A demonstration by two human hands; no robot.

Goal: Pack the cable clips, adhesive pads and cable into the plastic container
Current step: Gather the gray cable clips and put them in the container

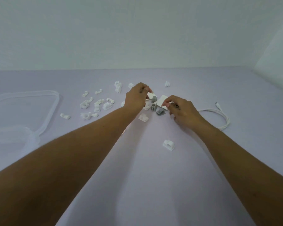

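Observation:
My left hand (136, 97) pinches a small white adhesive pad (150, 95) just above the table. My right hand (182, 111) pinches the near edge of a larger white adhesive pad sheet (162, 101). Between the hands lie three grey cable clips (154, 107). Several white cable clips (90, 104) are scattered to the left, with single ones at the near middle (168, 145), under my left wrist (144, 117) and further back (167, 83). A white cable (222, 116) curls on the right. The clear plastic container (28, 137) sits at the far left edge.
A clear lid (55, 101) lies flat beside the container at the left. The pale lilac tabletop (153, 176) meets a plain wall at the back. A translucent object (278, 62) stands at the far right.

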